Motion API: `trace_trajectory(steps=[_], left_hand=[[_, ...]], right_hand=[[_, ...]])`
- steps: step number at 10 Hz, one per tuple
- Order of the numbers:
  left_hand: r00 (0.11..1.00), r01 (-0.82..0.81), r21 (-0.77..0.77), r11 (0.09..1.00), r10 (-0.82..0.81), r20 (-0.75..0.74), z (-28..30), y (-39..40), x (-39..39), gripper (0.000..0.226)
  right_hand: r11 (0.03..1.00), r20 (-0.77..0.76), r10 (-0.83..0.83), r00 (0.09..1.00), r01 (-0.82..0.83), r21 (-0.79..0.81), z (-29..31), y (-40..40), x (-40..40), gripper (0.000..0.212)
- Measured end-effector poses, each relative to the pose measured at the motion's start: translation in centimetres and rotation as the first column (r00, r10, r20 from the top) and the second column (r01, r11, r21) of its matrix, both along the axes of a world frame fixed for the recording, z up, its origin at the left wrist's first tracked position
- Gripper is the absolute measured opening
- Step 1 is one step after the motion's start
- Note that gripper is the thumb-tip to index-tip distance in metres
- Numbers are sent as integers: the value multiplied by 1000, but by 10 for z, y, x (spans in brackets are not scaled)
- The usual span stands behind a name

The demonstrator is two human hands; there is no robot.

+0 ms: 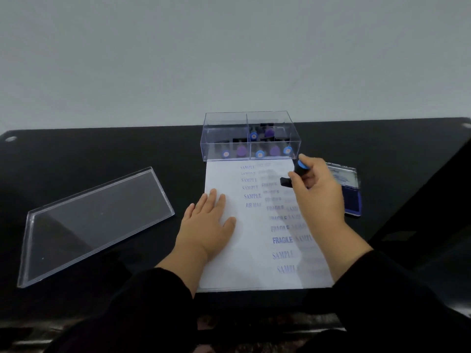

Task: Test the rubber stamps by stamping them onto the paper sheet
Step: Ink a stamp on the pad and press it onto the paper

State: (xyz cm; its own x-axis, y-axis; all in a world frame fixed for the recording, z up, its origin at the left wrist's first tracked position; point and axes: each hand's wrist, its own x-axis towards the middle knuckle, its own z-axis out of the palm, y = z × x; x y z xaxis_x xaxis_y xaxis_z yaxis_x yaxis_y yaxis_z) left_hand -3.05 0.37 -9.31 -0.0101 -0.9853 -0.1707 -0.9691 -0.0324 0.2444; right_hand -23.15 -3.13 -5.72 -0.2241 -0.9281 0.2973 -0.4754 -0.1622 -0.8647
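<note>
A white paper sheet (pixel 229 266) lies on the black table, printed with blue SAMPLE, FRAGILE and AIR MAIL marks. My left hand (pixel 207 225) lies flat on the sheet's left side, fingers straight. My right hand (pixel 316 193) grips a black rubber stamp with a blue cap (pixel 300 169) over the sheet's upper right part. The stamp is tilted, and whether its base touches the paper is unclear. Behind the sheet a clear plastic box (pixel 251 118) holds several more stamps with blue and purple caps.
A blue ink pad (pixel 353 197) lies open just right of my right hand. The clear box lid (pixel 94 220) rests on the table to the left. The table's far edge meets a pale wall.
</note>
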Motion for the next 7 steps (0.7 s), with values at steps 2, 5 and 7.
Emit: trace_trajectory(steps=[2, 5, 7], left_hand=[[1000, 4, -2, 1000, -4, 3, 1, -1, -2, 60], [1000, 10, -14, 1000, -9, 17, 1, -1, -2, 60], [1000, 8, -10, 1000, -8, 14, 0, -1, -3, 60]], right_hand=[[984, -235, -157, 959, 171, 43, 9, -1, -44, 32], [956, -348, -212, 913, 268, 119, -9, -1, -48, 27], [953, -365, -216, 906, 276, 121, -10, 1, -48, 26]])
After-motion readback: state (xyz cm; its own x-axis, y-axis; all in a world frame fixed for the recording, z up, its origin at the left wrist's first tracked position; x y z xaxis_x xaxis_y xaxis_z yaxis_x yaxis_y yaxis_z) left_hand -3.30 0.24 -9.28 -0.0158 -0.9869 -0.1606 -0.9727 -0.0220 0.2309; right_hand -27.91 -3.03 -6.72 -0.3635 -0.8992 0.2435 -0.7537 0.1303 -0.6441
